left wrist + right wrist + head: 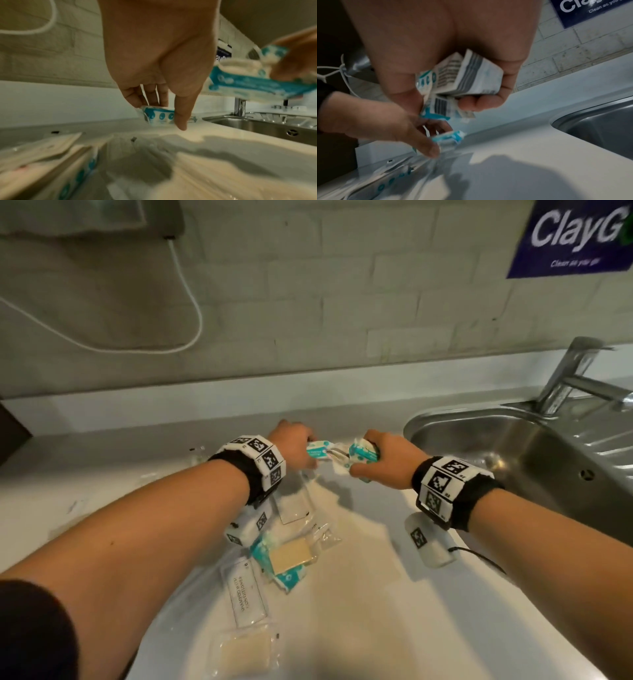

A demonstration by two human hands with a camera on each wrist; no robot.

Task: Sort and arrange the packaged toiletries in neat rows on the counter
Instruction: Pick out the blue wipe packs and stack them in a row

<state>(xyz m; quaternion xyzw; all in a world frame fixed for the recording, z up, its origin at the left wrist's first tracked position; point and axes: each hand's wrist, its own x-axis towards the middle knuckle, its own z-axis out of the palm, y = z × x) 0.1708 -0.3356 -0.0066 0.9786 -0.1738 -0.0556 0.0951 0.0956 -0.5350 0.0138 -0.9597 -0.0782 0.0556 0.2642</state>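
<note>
- Pale worktop (394,594) runs under a brick-tiled wall (342,285); steel sink (534,453) with its tap (565,371) is set into the far right corner.
- On the wall, a blue sign (579,237) at upper right and a white cable (191,302) looping down at left.
- Right hand (387,457) is up near the back edge, just left of the sink, fingers curled tight round a stack of teal-and-white packets (462,75), barcodes showing in the right wrist view.
- Left hand (294,446) is right beside it, fingertips (137,100) and thumb pinching one teal-dotted packet (159,116) low over the worktop near the back edge.
- Loose heap in the middle of the worktop, towards the front: a clear sachet with printed text (245,590), more teal packets (284,577), a beige bar in clear wrap (291,553).
- Nearest the front edge, another beige bar in clear wrap (239,648), lying apart from the heap.
</note>
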